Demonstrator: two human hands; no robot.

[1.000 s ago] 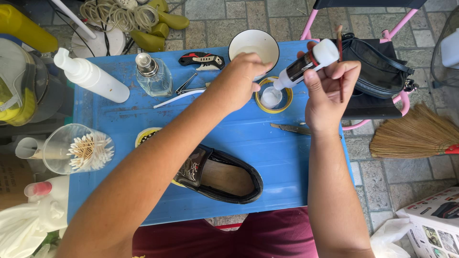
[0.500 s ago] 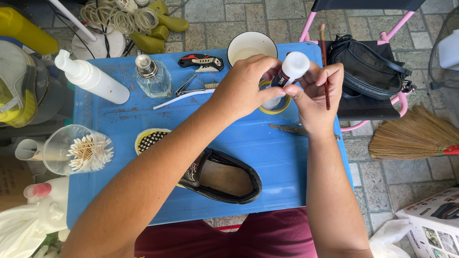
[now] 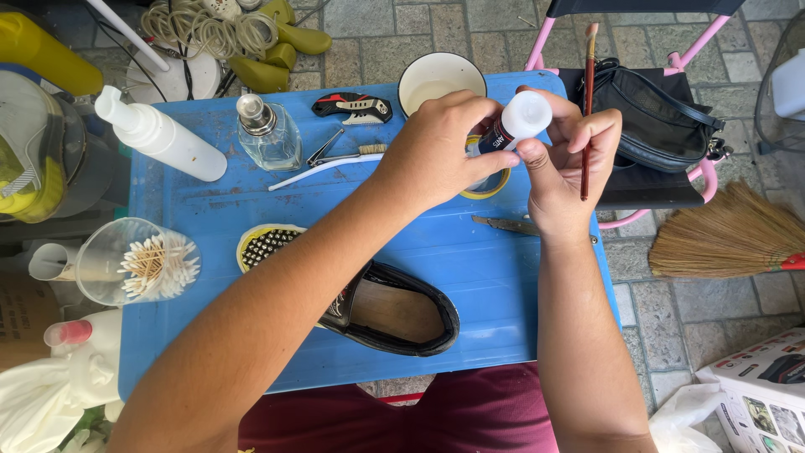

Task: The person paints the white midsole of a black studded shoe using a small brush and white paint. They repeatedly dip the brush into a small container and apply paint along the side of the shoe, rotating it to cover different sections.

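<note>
Over the far part of a blue table [image 3: 210, 218], my left hand [image 3: 436, 151] grips the body of a small dark bottle with a white cap [image 3: 513, 126]. My right hand [image 3: 562, 164] pinches the white cap with thumb and fingertips and also keeps a thin brown brush [image 3: 586, 101] upright between its fingers. A yellow-rimmed round container [image 3: 490, 186] lies just under the bottle, partly hidden. A black slip-on shoe [image 3: 398, 312] rests on the near part of the table, below my forearms.
On the table are a white bowl [image 3: 436, 80], a glass pump bottle [image 3: 267, 132], a white spray bottle [image 3: 159, 138], a red-black cutter [image 3: 354, 106], a toothbrush [image 3: 323, 169], a yellow studded brush [image 3: 267, 245], and a cup of cotton swabs [image 3: 138, 264]. A black bag [image 3: 658, 122] sits on a pink chair; a broom [image 3: 725, 239] lies right.
Both hands brought the bottle together and turned it: the cap, pointing right before, now faces the camera, with my right fingers pinching it. The brush stayed in my right hand.
</note>
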